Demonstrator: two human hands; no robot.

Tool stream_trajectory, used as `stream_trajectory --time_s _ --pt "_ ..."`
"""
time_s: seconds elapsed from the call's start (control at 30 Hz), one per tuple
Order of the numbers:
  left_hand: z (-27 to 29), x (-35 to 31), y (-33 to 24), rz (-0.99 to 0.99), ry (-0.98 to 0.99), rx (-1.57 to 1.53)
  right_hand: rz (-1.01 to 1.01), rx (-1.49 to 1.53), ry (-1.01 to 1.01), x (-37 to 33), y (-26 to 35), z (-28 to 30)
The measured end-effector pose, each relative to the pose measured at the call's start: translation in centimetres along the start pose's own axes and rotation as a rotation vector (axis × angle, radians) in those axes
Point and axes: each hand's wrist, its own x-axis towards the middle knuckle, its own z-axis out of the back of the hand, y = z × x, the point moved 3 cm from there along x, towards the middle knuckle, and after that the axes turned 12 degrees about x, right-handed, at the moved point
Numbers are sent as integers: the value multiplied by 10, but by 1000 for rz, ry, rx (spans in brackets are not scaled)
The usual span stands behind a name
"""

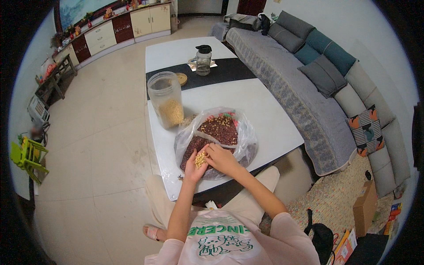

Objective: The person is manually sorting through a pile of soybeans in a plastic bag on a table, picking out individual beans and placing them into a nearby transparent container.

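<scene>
At your far left a green chair (28, 154) stands by the wall; on the white table (276, 121) before you, a clear jar (164, 93), partly filled with pale yellow pieces, stands uncapped, a round lid (181, 79) just beside it; your left hand (192, 168) is turned palm up and cupped, holding a small heap of yellow beans (201, 160); beneath your hands, the open plastic bag (249, 137) lies near the table's closer edge, full of dark red beans (227, 138) with yellow ones scattered on top; your right hand (220, 158) reaches over the heap, fingers bent, though you cannot tell whether they pinch anything; farther right runs a grey-covered sofa (282, 84).
</scene>
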Motion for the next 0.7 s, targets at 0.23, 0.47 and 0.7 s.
stream_trajectory --time_s 0.23,0.47,0.7 --pt "-6 -6 0 1 -87 -179 -192 127 -162 -14 -2 17" --pt "-12 -3 -1 -9 -141 -351 -317 268 -132 -41 0 25" --pt "-9 5 -1 6 -155 -383 -410 338 -164 -64 2 24"
